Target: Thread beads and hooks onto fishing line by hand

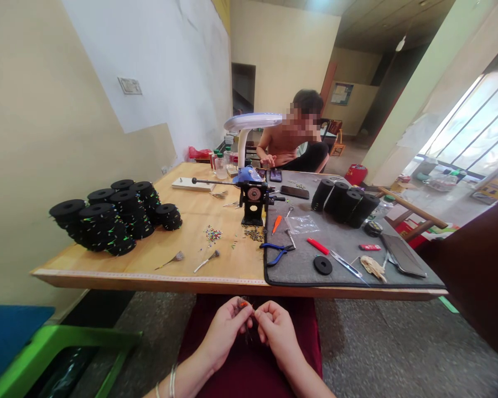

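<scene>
My left hand point(228, 326) and my right hand point(277, 327) meet over my lap, just in front of the table edge, fingers pinched close together. Between the left fingertips shows a small orange piece point(243, 303), with thin dark strands hanging below; its kind is too small to tell. The right thumb and forefinger are pinched right beside it, and what they grip is hidden. On the table beyond lie blue-handled pliers point(279, 253), small scissors or snips point(345, 264), two brush-like bundles of strands point(207, 261) and a black foam spool point(322, 265).
Stacked black foam spools point(99, 213) fill the table's left side; more spools point(344, 203) stand on the grey mat point(290, 273). A black winding device with a dial point(253, 202), a lamp point(253, 120) and small coloured beads point(213, 234) sit mid-table. A person point(292, 143) sits opposite.
</scene>
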Demonstrator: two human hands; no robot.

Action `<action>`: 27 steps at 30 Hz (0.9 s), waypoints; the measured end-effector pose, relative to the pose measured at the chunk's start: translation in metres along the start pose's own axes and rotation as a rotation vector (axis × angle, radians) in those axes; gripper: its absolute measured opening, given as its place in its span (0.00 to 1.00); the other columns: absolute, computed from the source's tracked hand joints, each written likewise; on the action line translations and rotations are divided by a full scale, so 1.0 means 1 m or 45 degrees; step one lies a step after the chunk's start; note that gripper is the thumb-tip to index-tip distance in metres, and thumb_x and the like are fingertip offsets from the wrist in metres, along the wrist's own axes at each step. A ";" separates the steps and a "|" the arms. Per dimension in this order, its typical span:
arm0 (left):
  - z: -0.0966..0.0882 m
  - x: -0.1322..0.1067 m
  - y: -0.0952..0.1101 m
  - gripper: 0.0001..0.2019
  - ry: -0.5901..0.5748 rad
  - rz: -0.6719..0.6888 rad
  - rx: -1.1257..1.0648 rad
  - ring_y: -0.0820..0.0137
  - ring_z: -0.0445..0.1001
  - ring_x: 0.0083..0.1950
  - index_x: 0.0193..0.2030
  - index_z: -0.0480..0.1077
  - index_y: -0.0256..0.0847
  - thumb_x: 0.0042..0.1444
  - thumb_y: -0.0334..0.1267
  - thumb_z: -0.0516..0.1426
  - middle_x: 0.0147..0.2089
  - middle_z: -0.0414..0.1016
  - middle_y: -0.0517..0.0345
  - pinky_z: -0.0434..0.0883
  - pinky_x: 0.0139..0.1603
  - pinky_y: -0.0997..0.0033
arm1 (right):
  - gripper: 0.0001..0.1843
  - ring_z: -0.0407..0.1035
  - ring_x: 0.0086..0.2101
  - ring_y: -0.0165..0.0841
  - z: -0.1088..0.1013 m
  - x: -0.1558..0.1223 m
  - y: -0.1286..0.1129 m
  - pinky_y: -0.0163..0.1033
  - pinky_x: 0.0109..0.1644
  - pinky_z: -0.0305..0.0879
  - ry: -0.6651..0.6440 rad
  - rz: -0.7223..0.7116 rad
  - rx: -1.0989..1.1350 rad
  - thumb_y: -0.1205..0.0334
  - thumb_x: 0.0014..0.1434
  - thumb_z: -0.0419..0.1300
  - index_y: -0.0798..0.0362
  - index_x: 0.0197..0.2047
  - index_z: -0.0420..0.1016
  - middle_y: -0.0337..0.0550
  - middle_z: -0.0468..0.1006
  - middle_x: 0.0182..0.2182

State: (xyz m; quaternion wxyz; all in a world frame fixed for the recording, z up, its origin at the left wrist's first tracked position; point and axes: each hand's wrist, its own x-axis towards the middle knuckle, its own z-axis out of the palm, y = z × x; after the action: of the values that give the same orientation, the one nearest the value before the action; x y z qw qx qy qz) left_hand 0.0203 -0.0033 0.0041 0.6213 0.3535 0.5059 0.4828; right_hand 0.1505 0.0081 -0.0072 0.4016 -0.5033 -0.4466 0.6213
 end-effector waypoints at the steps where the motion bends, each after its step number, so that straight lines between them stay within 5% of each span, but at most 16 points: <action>1: 0.000 0.000 0.000 0.14 0.009 0.031 0.042 0.77 0.61 0.22 0.28 0.66 0.38 0.48 0.47 0.62 0.20 0.67 0.65 0.58 0.25 0.77 | 0.20 0.47 0.11 0.20 0.000 0.000 -0.001 0.29 0.16 0.40 0.004 0.008 -0.007 0.46 0.48 0.62 0.53 0.24 0.63 0.28 0.62 0.08; 9: -0.003 0.003 -0.002 0.15 0.053 0.183 0.250 0.73 0.65 0.24 0.26 0.67 0.39 0.48 0.50 0.60 0.21 0.68 0.64 0.62 0.27 0.74 | 0.22 0.47 0.12 0.21 -0.002 -0.003 -0.007 0.30 0.18 0.40 0.050 -0.063 0.001 0.42 0.48 0.62 0.53 0.24 0.64 0.29 0.63 0.09; 27: -0.004 0.002 0.000 0.11 0.069 0.323 0.420 0.70 0.68 0.25 0.27 0.67 0.40 0.52 0.46 0.58 0.23 0.69 0.62 0.66 0.29 0.72 | 0.19 0.45 0.10 0.19 0.000 -0.002 -0.009 0.30 0.16 0.34 -0.115 0.132 0.158 0.48 0.47 0.64 0.55 0.22 0.66 0.28 0.62 0.08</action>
State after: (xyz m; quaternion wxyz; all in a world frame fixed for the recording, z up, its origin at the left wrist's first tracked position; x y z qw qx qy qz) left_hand 0.0163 -0.0015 0.0028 0.4756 0.4982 0.5459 0.4771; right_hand 0.1510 0.0083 0.0018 0.3786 -0.4713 -0.3982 0.6899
